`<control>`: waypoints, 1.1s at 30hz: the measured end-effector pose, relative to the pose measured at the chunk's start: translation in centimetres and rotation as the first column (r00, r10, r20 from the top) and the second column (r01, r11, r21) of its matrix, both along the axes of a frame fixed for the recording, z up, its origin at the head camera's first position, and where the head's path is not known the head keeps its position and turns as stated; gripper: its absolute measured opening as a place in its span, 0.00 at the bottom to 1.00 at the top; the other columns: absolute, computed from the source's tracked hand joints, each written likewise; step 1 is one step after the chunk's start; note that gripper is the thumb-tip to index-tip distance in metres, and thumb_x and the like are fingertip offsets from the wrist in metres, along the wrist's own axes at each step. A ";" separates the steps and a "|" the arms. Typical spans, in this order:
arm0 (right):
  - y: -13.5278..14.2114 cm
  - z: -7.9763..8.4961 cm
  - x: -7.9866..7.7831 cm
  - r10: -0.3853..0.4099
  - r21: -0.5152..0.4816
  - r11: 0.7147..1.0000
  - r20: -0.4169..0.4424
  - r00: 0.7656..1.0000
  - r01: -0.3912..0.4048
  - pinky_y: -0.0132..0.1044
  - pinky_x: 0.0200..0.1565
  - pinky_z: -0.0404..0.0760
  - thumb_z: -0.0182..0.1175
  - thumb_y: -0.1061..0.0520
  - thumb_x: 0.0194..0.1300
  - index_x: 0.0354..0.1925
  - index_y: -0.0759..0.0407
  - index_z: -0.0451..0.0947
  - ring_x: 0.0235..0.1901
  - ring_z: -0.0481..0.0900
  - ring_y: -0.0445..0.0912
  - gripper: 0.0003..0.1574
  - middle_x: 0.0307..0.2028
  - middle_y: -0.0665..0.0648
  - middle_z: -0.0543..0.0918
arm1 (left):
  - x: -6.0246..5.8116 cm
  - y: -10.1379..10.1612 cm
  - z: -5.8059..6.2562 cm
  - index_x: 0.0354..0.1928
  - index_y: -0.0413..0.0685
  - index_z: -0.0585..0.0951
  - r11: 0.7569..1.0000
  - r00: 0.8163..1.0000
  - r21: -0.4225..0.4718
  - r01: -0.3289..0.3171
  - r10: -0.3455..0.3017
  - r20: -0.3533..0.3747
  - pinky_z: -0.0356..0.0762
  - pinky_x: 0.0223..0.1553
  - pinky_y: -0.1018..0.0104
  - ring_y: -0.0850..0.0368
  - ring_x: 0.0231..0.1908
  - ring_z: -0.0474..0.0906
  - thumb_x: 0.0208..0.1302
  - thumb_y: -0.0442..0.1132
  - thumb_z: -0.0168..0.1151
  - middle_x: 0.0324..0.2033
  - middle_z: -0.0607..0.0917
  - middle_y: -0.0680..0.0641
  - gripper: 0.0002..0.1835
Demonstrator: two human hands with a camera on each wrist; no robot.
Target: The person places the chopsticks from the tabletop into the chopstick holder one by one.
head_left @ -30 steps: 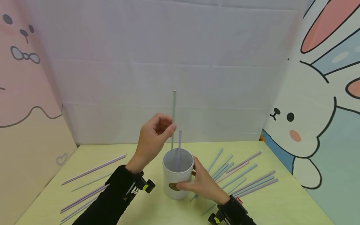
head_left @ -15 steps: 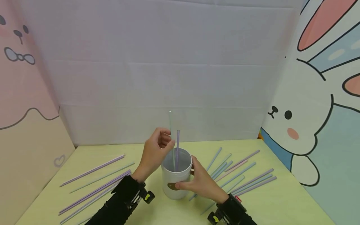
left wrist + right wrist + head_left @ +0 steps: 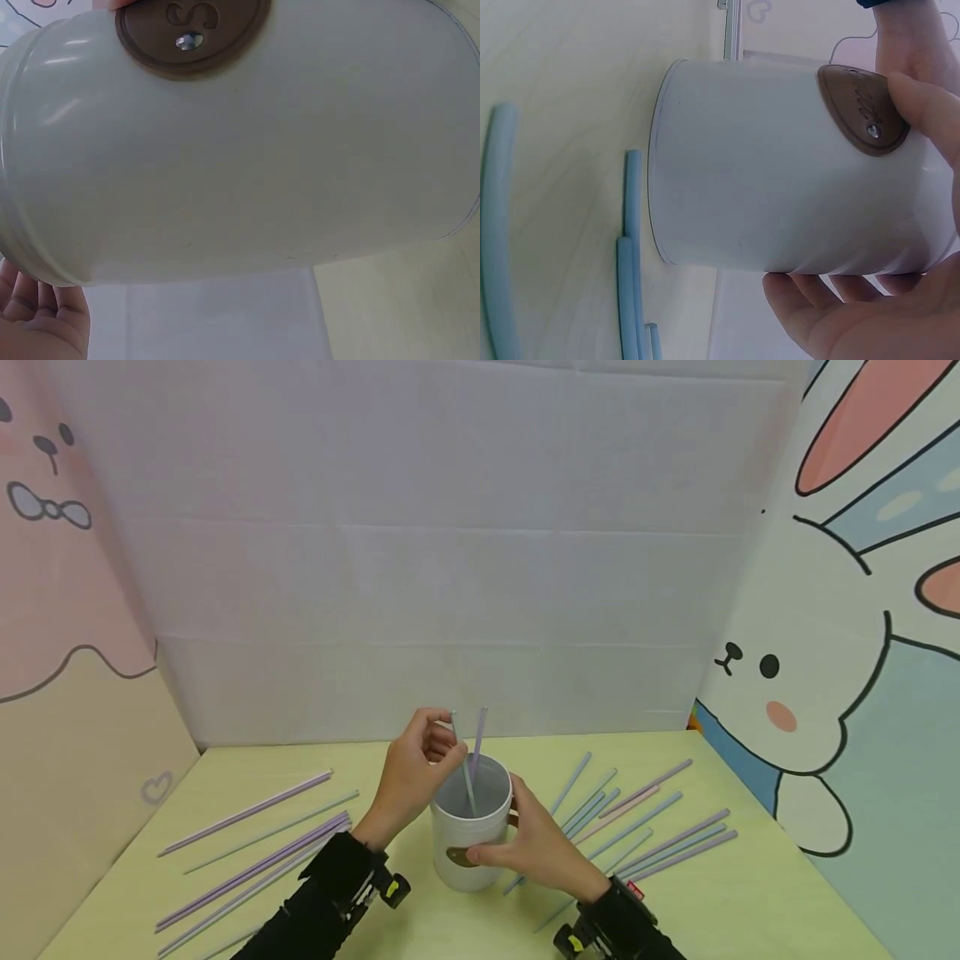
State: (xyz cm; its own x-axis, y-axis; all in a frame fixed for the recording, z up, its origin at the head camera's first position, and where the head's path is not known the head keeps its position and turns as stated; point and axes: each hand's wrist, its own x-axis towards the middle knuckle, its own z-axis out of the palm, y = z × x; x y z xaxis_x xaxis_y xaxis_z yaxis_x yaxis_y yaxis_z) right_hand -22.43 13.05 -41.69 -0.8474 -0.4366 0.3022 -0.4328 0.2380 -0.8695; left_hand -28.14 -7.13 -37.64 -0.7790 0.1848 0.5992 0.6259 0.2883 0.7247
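My left hand (image 3: 412, 772) pinches a pale green straw (image 3: 469, 787) between thumb and fingers, its lower end inside a white canister (image 3: 450, 827). A purple straw (image 3: 481, 731) leans in the canister beside it. With my right hand (image 3: 543, 843) I hold the canister upright from the right side. In the right wrist view, the thumb lies at the brown patch (image 3: 864, 109) and the other fingers (image 3: 802, 296) press the far side. The canister wall (image 3: 255, 165) fills most of the left wrist view and hides the straws; my left fingers (image 3: 71, 307) show past its rim.
Several purple and green straws (image 3: 247, 868) lie on the yellow table (image 3: 397, 902) at the left. More blue, purple, green and pink straws (image 3: 637, 827) spread out at the right. A white backdrop (image 3: 450, 568) stands behind, with cartoon-printed side panels.
My left hand has come down toward the canister with the green straw, which now sits lower and tilts. The purple straw has shifted slightly. My right hand keeps its hold.
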 end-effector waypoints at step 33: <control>15.4 5.0 1.2 0.046 0.542 0.813 -0.425 0.904 0.213 0.39 0.46 0.79 0.73 0.55 0.51 0.65 0.49 0.64 0.50 0.74 0.40 0.45 0.54 0.43 0.73 | 9.1 -4.4 0.9 0.42 0.66 0.79 0.928 0.931 -0.370 -0.046 -0.094 -0.352 0.75 0.40 0.68 0.69 0.42 0.71 0.47 0.43 0.72 0.41 0.76 0.69 0.18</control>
State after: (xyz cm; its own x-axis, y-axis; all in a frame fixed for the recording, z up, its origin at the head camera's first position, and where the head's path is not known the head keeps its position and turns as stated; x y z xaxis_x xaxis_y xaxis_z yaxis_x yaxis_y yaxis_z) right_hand -21.23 28.45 -36.73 -0.7474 -0.5693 0.3423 -0.6623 0.6785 -0.3177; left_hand -19.02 -11.55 -36.77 -0.5176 0.4610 0.7208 0.8315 0.4698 0.2966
